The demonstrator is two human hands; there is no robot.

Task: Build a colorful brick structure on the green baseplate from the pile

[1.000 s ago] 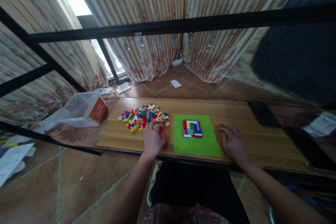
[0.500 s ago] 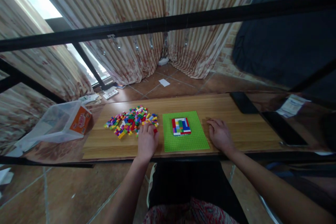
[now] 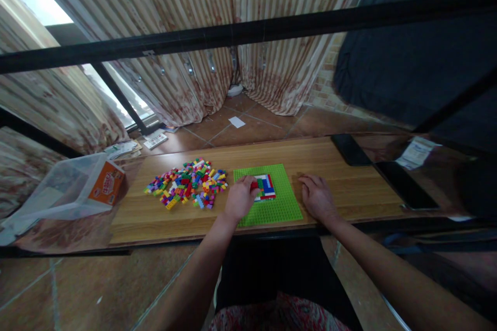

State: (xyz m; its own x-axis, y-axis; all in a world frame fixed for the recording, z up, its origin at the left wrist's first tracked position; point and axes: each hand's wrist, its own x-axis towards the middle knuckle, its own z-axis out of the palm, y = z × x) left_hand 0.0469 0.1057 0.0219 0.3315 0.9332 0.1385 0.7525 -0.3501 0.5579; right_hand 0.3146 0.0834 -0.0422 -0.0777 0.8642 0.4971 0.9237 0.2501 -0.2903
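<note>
Here's the left hand [image 3: 237, 200], fingers pinching a red brick [image 3: 254, 185] at the left part of the block build [image 3: 267, 186], which sits on the green baseplate [image 3: 285, 208]! Right hand [image 3: 319, 199] rests beside it on the table [image 3: 155, 227], fingers relaxed, released (colourful brick pile [image 3: 188, 186] sprawling over to the left).

1 red brick [image 3: 254, 185] in the left hand's [image 3: 238, 199] grip, 1 green baseplate [image 3: 286, 204] beneath; left of it, 1 brick heap [image 3: 189, 184], 1 clear bin [image 3: 77, 183]; right, 2 black slabs [image 3: 406, 184].
</note>
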